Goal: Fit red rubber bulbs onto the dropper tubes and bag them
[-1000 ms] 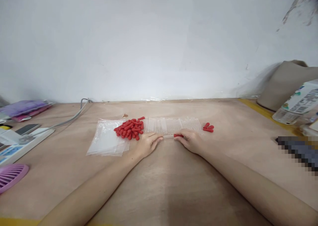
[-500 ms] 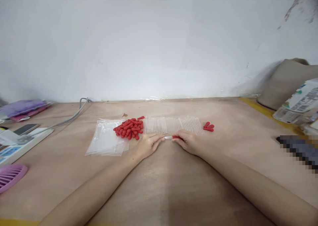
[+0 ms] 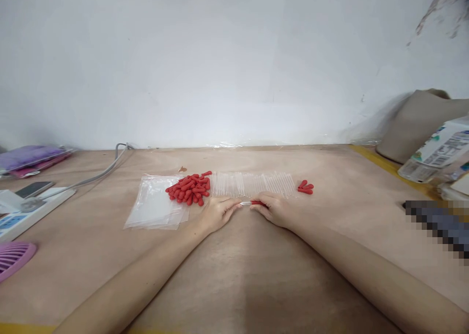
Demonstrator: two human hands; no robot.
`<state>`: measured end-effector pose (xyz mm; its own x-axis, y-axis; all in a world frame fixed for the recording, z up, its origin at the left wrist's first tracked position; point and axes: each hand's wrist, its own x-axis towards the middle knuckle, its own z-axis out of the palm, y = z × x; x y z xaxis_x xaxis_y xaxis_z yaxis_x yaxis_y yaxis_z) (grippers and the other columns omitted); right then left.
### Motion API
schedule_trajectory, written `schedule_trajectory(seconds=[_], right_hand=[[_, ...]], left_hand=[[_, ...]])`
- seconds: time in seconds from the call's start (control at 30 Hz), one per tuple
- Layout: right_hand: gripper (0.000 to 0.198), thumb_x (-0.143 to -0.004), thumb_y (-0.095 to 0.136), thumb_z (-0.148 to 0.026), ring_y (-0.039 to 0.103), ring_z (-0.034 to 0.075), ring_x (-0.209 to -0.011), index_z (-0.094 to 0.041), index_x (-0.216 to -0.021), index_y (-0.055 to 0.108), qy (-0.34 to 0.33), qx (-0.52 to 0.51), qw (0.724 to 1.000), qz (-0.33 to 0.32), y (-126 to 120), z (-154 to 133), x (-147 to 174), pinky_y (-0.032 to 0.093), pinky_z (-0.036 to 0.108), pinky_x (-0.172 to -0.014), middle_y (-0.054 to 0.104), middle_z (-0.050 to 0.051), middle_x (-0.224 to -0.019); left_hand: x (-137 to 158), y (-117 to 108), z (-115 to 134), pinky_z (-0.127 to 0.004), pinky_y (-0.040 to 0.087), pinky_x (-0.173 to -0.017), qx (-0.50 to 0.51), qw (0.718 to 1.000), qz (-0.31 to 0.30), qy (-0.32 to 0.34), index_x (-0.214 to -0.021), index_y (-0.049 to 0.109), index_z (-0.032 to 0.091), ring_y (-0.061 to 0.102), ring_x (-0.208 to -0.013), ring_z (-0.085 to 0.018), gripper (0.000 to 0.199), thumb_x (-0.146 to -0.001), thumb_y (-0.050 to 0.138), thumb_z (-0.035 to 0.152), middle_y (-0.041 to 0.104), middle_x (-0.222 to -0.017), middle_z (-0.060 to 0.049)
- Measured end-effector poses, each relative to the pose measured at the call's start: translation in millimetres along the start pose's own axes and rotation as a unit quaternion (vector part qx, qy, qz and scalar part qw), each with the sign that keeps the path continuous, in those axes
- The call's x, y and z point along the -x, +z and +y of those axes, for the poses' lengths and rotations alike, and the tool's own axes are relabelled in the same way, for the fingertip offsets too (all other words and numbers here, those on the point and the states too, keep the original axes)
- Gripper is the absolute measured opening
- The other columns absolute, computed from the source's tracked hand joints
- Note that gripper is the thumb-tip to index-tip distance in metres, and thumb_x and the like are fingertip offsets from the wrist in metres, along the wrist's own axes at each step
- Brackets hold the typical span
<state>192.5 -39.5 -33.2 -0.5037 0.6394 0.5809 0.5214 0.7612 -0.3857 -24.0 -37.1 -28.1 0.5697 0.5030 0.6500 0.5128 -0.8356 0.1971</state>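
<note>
My left hand is closed on a thin clear dropper tube, pinching it between thumb and fingers. At the tube's other end, my right hand grips a red rubber dropper bulb, mostly covered by the fingers. Tube and bulb are in line, the bulb at the tube's end; how far it sits on is hidden. Just behind my hands lies a row of clear tubes. A heap of red bulbs is left of the row, and several more red bulbs lie to its right.
Clear plastic bags lie partly under the heap. At the left are a power strip with a grey cable, a phone and a pink slatted object. A clear labelled container stands at the right.
The visible stretch of tube between my hands has become slightly shorter, with my right hand a little closer to the left. The whole view has shifted slightly.
</note>
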Motion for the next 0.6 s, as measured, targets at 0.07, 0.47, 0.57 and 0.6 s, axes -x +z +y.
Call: schedule_trajectory(seconds=[0.07,0.47,0.57,0.6], right_hand=[[0.019,-0.087,0.048,-0.032,0.061,0.015,-0.073,-0.019,-0.083,0.061,0.004,-0.007,1.000,0.001,-1,-1,-1,0.049,0.028,-0.066,0.066,0.005,-0.078],[0.022,-0.073,0.065,-0.025,0.063,0.016,-0.078,-0.020,-0.094,0.061,0.131,-0.145,0.980,0.048,-11,8,1,0.050,0.030,-0.071,0.067,0.003,-0.088],[0.011,-0.078,0.059,-0.022,0.062,0.015,-0.077,-0.021,-0.087,0.065,0.108,-0.139,0.984,0.020,-14,4,1,0.050,0.028,-0.070,0.068,0.002,-0.085],[0.011,-0.078,0.058,-0.021,0.062,0.014,-0.077,-0.022,-0.086,0.065,0.106,-0.137,0.985,0.017,-14,2,1,0.050,0.027,-0.070,0.068,0.001,-0.085]], left_hand=[[0,0,0,-0.024,0.050,-0.061,0.002,1.000,-0.004,-0.003,-0.094,0.066,0.015,0.063,-0.066,-0.014,0.020,-0.087,0.049,0.023,0.068,-0.076,-0.005],[-1,-1,2,-0.024,0.049,-0.059,0.007,0.999,-0.008,-0.036,-0.098,0.065,0.018,0.063,-0.064,-0.014,0.022,-0.088,0.048,0.026,0.070,-0.078,-0.003],[0,0,1,-0.024,0.049,-0.059,0.005,1.000,-0.008,-0.029,-0.096,0.065,0.017,0.063,-0.064,-0.014,0.021,-0.088,0.048,0.025,0.070,-0.075,-0.003],[0,0,1,-0.024,0.049,-0.059,0.004,1.000,-0.007,-0.027,-0.095,0.066,0.017,0.063,-0.064,-0.014,0.021,-0.088,0.048,0.024,0.070,-0.075,-0.003]])
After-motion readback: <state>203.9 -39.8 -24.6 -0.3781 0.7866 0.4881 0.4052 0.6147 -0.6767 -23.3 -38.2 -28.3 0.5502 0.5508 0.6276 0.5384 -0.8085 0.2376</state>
